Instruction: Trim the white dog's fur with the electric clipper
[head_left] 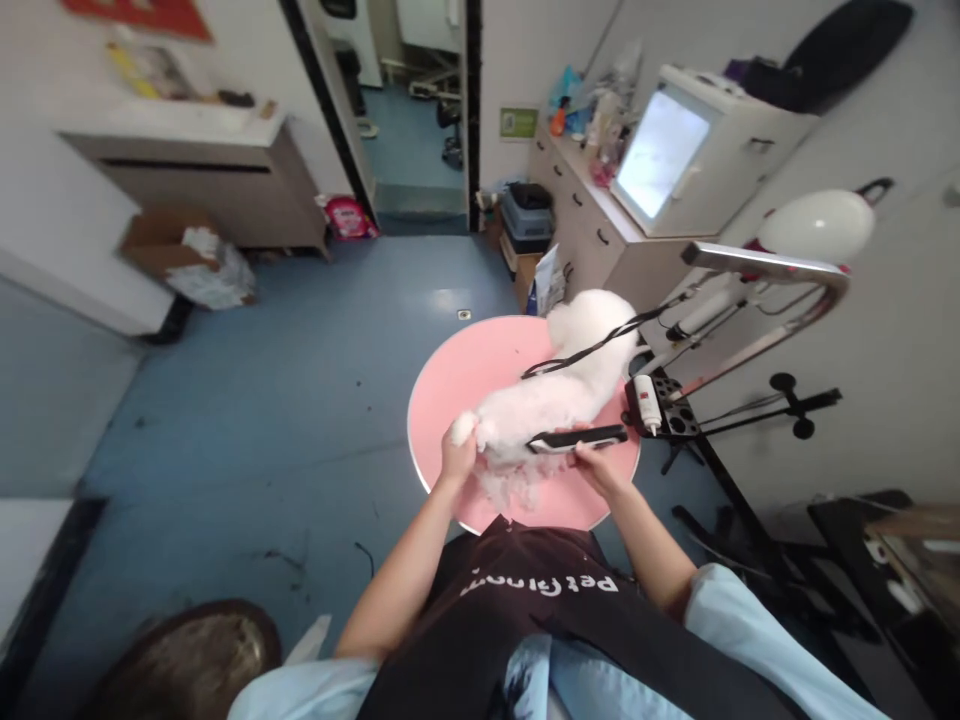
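Observation:
A white fluffy dog [536,405] is on a round pink grooming table [457,375], its rounded head end toward the back right. My left hand [458,458] is closed around the dog's tail [463,427], with the white tuft showing above my fingers. In my right hand [596,468] is a black hair clipper [589,437], lying along the dog's near side with its blade end against the coat. Loose clipped fur [511,490] lies on the table between my hands. A dark cord [577,356] crosses over the dog's back.
A metal grooming arm [780,262] rises at the table's right, beside a holder with a white bottle [646,403]. Behind stand a cabinet [592,215] and a white box with a lit window [664,150]. A brown round stool [195,660] is at lower left.

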